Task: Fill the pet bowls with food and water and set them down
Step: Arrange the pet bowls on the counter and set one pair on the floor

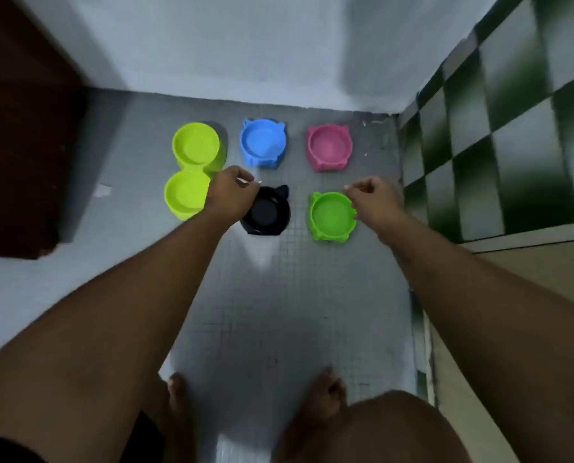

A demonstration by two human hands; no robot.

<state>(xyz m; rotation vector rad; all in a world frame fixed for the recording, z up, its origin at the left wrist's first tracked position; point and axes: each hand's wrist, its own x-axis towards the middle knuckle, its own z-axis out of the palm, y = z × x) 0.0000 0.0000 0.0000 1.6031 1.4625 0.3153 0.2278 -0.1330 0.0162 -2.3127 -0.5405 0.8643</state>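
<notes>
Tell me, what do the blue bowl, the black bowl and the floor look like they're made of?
Blue bowl: probably moulded plastic, judging by its uniform bright colour, soft sheen and moulded ear shapes. Black bowl: likely the same plastic, since its eared shape matches. Floor: apparently small grey mosaic tiles, shown by the fine grid of joints.

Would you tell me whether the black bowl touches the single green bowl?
Apart. The head view shows bare grey floor between the black bowl and the single green bowl.

All sitting upright on the floor (278, 295): lime double bowl (192, 168) left, blue bowl (263, 142) and pink bowl (328, 147) far, black bowl (268, 213) and green bowl (331, 215) near.
</notes>
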